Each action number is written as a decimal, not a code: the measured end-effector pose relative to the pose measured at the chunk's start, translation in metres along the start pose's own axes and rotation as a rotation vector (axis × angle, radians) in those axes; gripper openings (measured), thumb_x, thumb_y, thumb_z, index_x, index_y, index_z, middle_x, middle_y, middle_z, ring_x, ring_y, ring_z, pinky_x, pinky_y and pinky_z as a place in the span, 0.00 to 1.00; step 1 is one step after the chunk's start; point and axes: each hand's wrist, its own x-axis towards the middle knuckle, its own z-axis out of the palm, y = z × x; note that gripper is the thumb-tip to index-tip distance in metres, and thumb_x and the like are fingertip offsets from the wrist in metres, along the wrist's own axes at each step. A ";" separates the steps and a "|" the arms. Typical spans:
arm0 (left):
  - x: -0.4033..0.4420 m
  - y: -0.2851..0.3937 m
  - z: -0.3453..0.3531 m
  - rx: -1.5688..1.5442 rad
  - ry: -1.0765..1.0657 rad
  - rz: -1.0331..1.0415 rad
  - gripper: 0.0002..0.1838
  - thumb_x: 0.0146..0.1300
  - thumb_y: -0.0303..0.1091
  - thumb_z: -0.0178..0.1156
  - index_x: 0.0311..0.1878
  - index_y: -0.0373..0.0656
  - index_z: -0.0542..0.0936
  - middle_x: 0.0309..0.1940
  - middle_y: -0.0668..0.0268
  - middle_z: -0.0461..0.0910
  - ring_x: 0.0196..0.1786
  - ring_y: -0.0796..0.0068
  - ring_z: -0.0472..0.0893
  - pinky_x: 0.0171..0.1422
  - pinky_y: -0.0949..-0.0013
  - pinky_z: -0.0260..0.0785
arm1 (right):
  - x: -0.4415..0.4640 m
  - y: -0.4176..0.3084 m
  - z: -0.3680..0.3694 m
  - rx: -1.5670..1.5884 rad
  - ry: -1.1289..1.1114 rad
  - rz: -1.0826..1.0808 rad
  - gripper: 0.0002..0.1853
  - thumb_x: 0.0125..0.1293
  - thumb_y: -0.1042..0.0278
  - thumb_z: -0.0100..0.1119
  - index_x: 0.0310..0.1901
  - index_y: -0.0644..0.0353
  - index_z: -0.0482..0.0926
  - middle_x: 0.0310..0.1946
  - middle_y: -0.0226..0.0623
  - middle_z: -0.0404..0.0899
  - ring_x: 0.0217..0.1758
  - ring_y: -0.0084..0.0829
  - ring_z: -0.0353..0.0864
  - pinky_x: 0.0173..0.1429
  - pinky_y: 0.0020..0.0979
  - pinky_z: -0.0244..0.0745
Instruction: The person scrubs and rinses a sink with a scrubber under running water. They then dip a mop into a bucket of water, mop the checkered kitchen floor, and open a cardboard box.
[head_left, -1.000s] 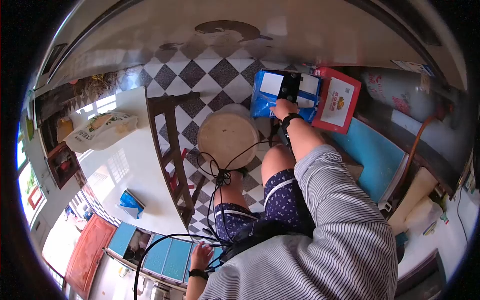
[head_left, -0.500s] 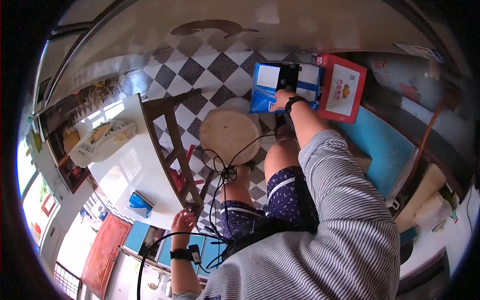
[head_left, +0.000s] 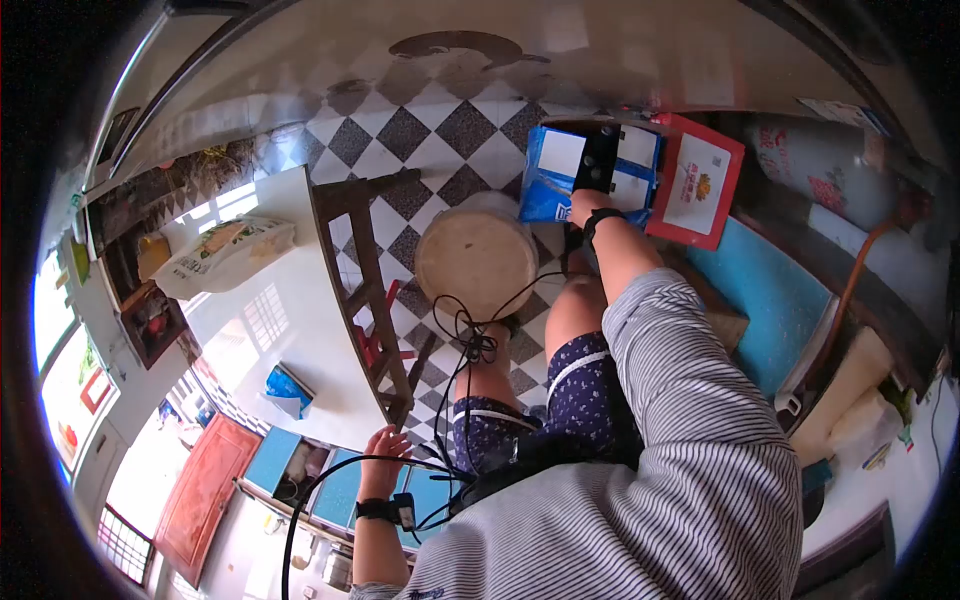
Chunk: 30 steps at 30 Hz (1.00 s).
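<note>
My right hand (head_left: pixel 588 205) reaches forward to a blue box or pack (head_left: pixel 545 195) with white panels and a dark middle section. The hand lies at its near edge by the dark section. Most of its fingers are hidden, so I cannot tell whether it grips anything. A red box (head_left: pixel 697 185) with a white panel stands directly to the right of the blue pack. My left hand (head_left: pixel 385 450) hangs beside the corner of the white table (head_left: pixel 225 350), fingers apart and holding nothing.
A round wooden-topped stool or block (head_left: pixel 475 262) stands before my knees. Black cables (head_left: pixel 480 345) hang over my lap. On the white table lie a plastic bag (head_left: pixel 230 255) and a small blue packet (head_left: pixel 288 388). A blue-topped surface (head_left: pixel 765 300) is at right.
The view has shifted, so the scene sits slightly farther right. My right hand has drawn back a little toward the blue pack's near edge; my left hand stays by the table corner.
</note>
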 end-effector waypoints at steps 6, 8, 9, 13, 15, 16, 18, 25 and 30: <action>0.002 -0.021 -0.016 -0.005 0.044 -0.035 0.17 0.62 0.40 0.50 0.51 0.43 0.67 0.37 0.61 0.77 0.37 0.71 0.78 0.38 0.70 0.72 | -0.008 0.015 -0.030 -0.105 0.012 -0.097 0.19 0.48 0.61 0.64 0.40 0.63 0.77 0.39 0.49 0.77 0.44 0.45 0.76 0.48 0.39 0.71; 0.002 -0.025 -0.018 -0.035 0.031 -0.035 0.18 0.61 0.40 0.52 0.51 0.43 0.67 0.38 0.61 0.76 0.38 0.70 0.77 0.39 0.68 0.71 | -0.018 0.015 -0.042 -0.104 0.020 -0.099 0.19 0.48 0.61 0.64 0.40 0.64 0.77 0.39 0.49 0.77 0.44 0.46 0.76 0.48 0.39 0.70; 0.001 -0.028 -0.017 -0.044 0.023 -0.037 0.18 0.61 0.40 0.52 0.51 0.43 0.67 0.38 0.61 0.76 0.38 0.70 0.77 0.39 0.68 0.71 | -0.027 0.017 -0.045 -0.090 0.011 -0.095 0.20 0.48 0.61 0.65 0.41 0.65 0.77 0.40 0.50 0.76 0.44 0.46 0.76 0.49 0.39 0.70; 0.004 -0.034 -0.015 -0.083 0.001 -0.057 0.19 0.61 0.40 0.53 0.52 0.43 0.66 0.39 0.59 0.76 0.40 0.67 0.77 0.40 0.65 0.71 | -0.037 0.021 -0.042 -0.099 -0.014 -0.139 0.21 0.47 0.61 0.66 0.41 0.63 0.76 0.40 0.51 0.76 0.45 0.46 0.75 0.50 0.39 0.69; 0.012 -0.038 -0.019 -0.078 -0.010 -0.051 0.19 0.61 0.40 0.52 0.52 0.43 0.66 0.39 0.58 0.75 0.40 0.66 0.77 0.41 0.65 0.71 | -0.035 0.026 -0.038 -0.122 -0.028 -0.165 0.21 0.46 0.60 0.65 0.41 0.63 0.77 0.39 0.51 0.76 0.44 0.46 0.76 0.49 0.38 0.69; 0.017 -0.040 -0.024 -0.154 -0.119 -0.044 0.19 0.61 0.40 0.52 0.53 0.43 0.66 0.39 0.58 0.75 0.40 0.66 0.77 0.41 0.65 0.70 | -0.036 0.031 -0.037 -0.142 -0.044 -0.193 0.21 0.46 0.59 0.65 0.40 0.63 0.77 0.39 0.51 0.76 0.43 0.45 0.76 0.48 0.38 0.70; 0.033 -0.048 -0.032 -0.198 -0.213 -0.050 0.20 0.62 0.41 0.51 0.54 0.43 0.65 0.40 0.58 0.75 0.41 0.65 0.77 0.42 0.65 0.70 | -0.050 0.041 -0.044 -0.150 -0.053 -0.234 0.22 0.44 0.57 0.65 0.38 0.64 0.78 0.38 0.50 0.76 0.42 0.45 0.76 0.47 0.38 0.70; 0.049 -0.041 -0.027 -0.291 -0.454 -0.001 0.18 0.62 0.37 0.51 0.53 0.42 0.65 0.42 0.58 0.75 0.42 0.67 0.76 0.41 0.67 0.69 | -0.123 0.033 -0.077 -0.180 -0.054 -0.288 0.21 0.45 0.57 0.65 0.37 0.65 0.78 0.36 0.50 0.77 0.41 0.46 0.76 0.46 0.38 0.71; 0.061 -0.043 -0.035 0.303 -0.501 0.343 0.23 0.59 0.30 0.53 0.58 0.44 0.61 0.45 0.59 0.74 0.47 0.58 0.75 0.48 0.61 0.70 | -0.166 0.028 -0.106 -0.242 -0.070 -0.310 0.22 0.47 0.56 0.64 0.38 0.65 0.77 0.36 0.50 0.77 0.41 0.45 0.77 0.46 0.39 0.71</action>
